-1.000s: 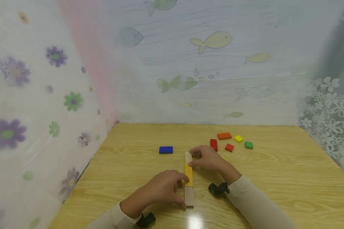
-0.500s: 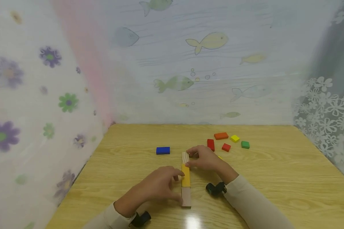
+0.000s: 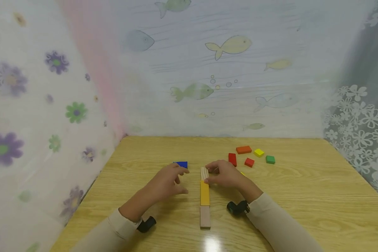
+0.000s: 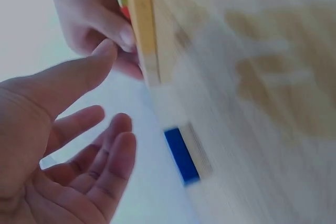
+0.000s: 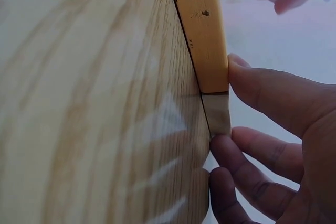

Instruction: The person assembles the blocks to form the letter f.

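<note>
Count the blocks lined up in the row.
3, end to end: the brown block at the near end, the yellow block in the middle, the pale block at the far end. The right hand covers a little there, but no further one shows.

A gap is separating the left hand (image 3: 165, 182) from the block row (image 3: 204, 194). Toward the far edge, the blue block (image 3: 183, 164) is obstructing; bare table (image 3: 129, 161) is extending to the left edge. Right hand (image 3: 225, 174) is blocking the row's far end from the right edge.
</note>
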{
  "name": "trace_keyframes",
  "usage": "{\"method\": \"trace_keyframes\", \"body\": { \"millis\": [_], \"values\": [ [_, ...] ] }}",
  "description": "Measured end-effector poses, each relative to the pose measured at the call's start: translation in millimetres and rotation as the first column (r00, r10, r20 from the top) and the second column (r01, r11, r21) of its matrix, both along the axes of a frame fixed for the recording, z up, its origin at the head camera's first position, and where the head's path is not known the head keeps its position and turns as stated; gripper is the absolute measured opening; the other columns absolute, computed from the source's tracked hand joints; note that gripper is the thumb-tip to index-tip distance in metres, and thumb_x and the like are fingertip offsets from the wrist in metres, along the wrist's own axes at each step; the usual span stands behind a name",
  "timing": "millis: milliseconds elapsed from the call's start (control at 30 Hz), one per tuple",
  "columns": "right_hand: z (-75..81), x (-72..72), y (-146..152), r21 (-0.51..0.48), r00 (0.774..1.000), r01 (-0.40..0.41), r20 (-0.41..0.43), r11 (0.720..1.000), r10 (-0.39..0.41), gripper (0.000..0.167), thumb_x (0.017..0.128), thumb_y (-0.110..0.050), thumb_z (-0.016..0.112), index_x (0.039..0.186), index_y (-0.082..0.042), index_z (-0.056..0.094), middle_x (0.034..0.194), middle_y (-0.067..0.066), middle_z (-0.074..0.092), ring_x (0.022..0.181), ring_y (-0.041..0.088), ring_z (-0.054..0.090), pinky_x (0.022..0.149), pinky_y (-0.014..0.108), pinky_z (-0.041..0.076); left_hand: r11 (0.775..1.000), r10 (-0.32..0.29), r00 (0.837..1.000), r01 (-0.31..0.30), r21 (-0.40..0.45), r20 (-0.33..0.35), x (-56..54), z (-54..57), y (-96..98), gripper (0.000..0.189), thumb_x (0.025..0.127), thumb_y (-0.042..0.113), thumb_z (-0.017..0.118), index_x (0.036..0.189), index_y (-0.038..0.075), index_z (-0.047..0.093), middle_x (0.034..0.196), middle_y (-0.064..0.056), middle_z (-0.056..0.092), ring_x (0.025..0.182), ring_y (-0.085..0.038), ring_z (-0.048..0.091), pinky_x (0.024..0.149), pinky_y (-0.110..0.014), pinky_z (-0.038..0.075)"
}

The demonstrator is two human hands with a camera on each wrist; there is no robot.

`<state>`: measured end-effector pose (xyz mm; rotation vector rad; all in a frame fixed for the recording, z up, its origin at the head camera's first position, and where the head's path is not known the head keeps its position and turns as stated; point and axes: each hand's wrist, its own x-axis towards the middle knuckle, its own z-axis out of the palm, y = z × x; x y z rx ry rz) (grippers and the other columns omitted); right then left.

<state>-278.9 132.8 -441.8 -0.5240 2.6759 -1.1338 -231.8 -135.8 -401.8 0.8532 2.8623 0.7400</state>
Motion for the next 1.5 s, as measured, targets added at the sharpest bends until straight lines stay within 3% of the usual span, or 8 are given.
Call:
{"method": "trace_keyframes", "body": {
  "millis": [167,267,600,933,1133,1500],
  "values": [
    [-0.8,-0.4,1.5,-0.006,1.0,-0.005,-0.008,1.0,0.005,0.054,0.086,-0.033,0.086,0.134,-0.014,0.07,0.123,0.004,0.072,0.115,0.026,0.067,0.096,0.043,0.057,0.999,0.033,0.995,-0.031,0.019,-0.097,-15.6,-0.3,-8.9,0.053,0.085,0.022,0.088,0.132,0.009,0.069,0.118,-0.01,0.064,0.084,-0.013,0.064,0.071,-0.027,0.056],
    [-1.4,0.2,2.2,-0.012,1.0,-0.007,-0.007,1.0,0.007,0.054,0.087,-0.033,0.086,0.135,-0.014,0.07,0.123,0.004,0.071,0.116,0.027,0.067,0.097,0.043,0.057,0.998,0.055,0.992,-0.054,0.009,-0.118,-24.9,-2.3,-12.5,0.051,0.085,0.024,0.088,0.131,0.009,0.07,0.121,-0.01,0.064,0.084,-0.012,0.064,0.072,-0.027,0.056],
    [-2.1,1.7,2.5,-0.016,1.0,-0.021,-0.018,1.0,0.021,0.053,0.087,-0.032,0.086,0.134,-0.014,0.07,0.121,0.004,0.071,0.114,0.027,0.067,0.096,0.043,0.057,0.99,0.144,0.985,-0.144,0.005,-0.092,-48.7,-9.5,-18.8,0.054,0.085,0.025,0.088,0.134,0.01,0.069,0.122,-0.012,0.062,0.078,-0.008,0.061,0.074,-0.031,0.057],
    [-1.4,2.2,1.2,-0.002,1.0,-0.008,-0.016,1.0,0.008,0.053,0.086,-0.031,0.087,0.134,-0.015,0.07,0.12,0.003,0.072,0.114,0.026,0.066,0.098,0.044,0.056,0.988,0.154,0.986,-0.156,-0.024,-0.065,-67.5,-14.0,-19.8,0.054,0.086,0.025,0.087,0.135,0.011,0.069,0.124,-0.013,0.061,0.078,-0.01,0.062,0.073,-0.031,0.057],
    [-1.9,2.2,0.9,-0.005,1.0,0.005,-0.018,1.0,-0.005,0.051,0.086,-0.03,0.087,0.133,-0.017,0.071,0.119,0.001,0.072,0.114,0.024,0.066,0.098,0.044,0.056,0.983,0.177,0.984,-0.177,-0.055,-0.01,-74.6,-20.6,-20.8,0.056,0.086,0.027,0.087,0.137,0.014,0.067,0.126,-0.009,0.059,0.08,-0.009,0.063,0.074,-0.031,0.058],
    [-2.9,1.7,0.5,-0.023,1.0,0.004,-0.009,1.0,-0.005,0.052,0.086,-0.03,0.087,0.133,-0.015,0.071,0.122,0.004,0.072,0.115,0.026,0.067,0.095,0.042,0.057,0.982,0.182,0.983,-0.181,-0.056,0.008,-79.2,-25.7,-20.2,0.055,0.084,0.026,0.088,0.134,0.014,0.07,0.123,-0.01,0.062,0.086,-0.013,0.066,0.079,-0.033,0.059]
  ]
}}
